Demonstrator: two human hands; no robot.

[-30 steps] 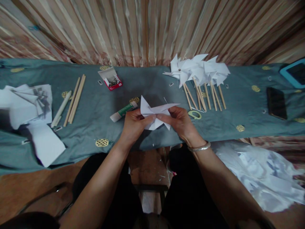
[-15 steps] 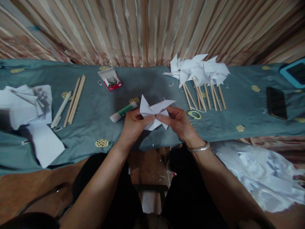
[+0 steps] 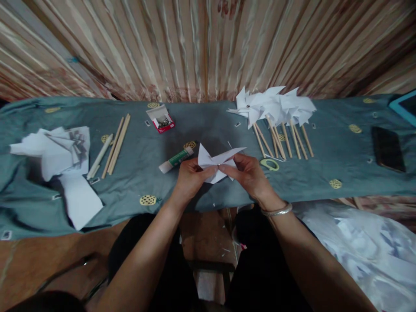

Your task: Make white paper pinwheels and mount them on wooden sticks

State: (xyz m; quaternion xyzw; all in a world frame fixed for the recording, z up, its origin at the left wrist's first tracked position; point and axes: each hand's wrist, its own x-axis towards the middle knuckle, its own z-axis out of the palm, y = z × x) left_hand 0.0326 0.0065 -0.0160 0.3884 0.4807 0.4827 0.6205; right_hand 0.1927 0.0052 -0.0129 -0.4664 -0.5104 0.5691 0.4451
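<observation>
Head view: the white paper pinwheel [image 3: 212,161] is at the centre of the frame, held over the near edge of the bench [image 3: 208,119]. The left hand [image 3: 191,177] and the right hand [image 3: 251,174] grip opposite sides; the fingers of both are closed on the paper, thumbs pointing inward to the hub. This opposed grip probably restrains the folds and steadies the small, shiny dot [image 3: 219,165] at the centre. Two pointed blades flare toward upper left and upper right; the lower ones are partly covered by the thumbs. The glue stick [image 3: 176,160] and open red box [image 3: 165,125] lie left of centre, presumably within short reach. Mounted pinwheels [image 3: 274,105] lie upper right, wooden handles [image 3: 286,141] toward the person, probably to protect the blades.
</observation>
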